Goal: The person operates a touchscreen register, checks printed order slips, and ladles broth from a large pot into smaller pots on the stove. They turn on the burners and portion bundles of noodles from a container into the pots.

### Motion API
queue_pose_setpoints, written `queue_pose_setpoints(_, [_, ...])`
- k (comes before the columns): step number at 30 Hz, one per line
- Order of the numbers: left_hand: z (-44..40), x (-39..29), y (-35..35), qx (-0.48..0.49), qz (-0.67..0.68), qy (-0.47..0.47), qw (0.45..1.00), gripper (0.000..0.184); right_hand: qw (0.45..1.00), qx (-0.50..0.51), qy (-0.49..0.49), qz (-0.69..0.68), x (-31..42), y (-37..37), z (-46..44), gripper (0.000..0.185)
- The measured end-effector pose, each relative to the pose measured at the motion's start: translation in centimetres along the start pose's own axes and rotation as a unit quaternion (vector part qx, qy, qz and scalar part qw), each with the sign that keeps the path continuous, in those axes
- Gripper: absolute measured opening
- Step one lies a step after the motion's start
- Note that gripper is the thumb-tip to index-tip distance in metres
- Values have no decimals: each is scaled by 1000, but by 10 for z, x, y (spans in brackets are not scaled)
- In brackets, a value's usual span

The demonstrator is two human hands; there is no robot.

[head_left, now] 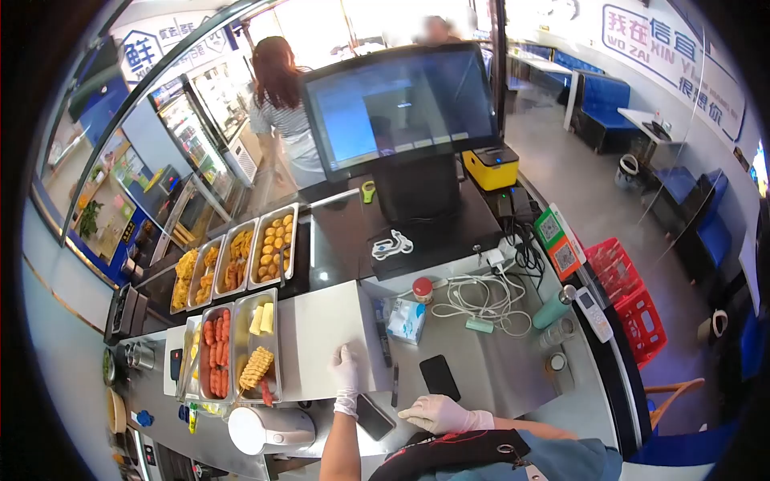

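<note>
- Left gloved hand (345, 378) is resting near the white panel (313, 337)'s front right corner — grip width unclear; light pressure seems wise.
- Dark phone (374, 418) is lying between the hands, towards the worktop (513, 365)'s front edge.
- Right gloved hand (441, 414) is curling loosely beside the black phone (439, 377) — contents unclear.

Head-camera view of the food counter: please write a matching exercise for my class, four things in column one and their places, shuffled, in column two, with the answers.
1. White-gloved left hand
2. Red sausages
3. Blue-and-white tissue pack
4. Teal cylindrical bottle

A. In a silver metal tray
B. Near a white remote control
C. On or just over a flat white surface
D. Beside a small red-topped jar

Pairs: 1-C, 2-A, 3-D, 4-B
</note>
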State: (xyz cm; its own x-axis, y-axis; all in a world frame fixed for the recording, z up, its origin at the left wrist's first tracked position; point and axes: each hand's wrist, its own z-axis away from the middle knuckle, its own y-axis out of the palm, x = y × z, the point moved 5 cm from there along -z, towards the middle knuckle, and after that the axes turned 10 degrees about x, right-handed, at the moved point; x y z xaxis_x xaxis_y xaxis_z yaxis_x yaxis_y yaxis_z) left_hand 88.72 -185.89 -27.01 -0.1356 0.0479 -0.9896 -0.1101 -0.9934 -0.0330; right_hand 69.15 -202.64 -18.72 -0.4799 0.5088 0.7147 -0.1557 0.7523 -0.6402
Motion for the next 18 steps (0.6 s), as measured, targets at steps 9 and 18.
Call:
queue_pose_setpoints(9, [1,-5,-3,-47,-22,29,998,22,999,-1,-36,-19,-27,-14,9,18])
queue_pose_setpoints(18, [2,-5,0,-47,-38,11,998,21,1000,-25,-2,1,-48,-55,-5,20])
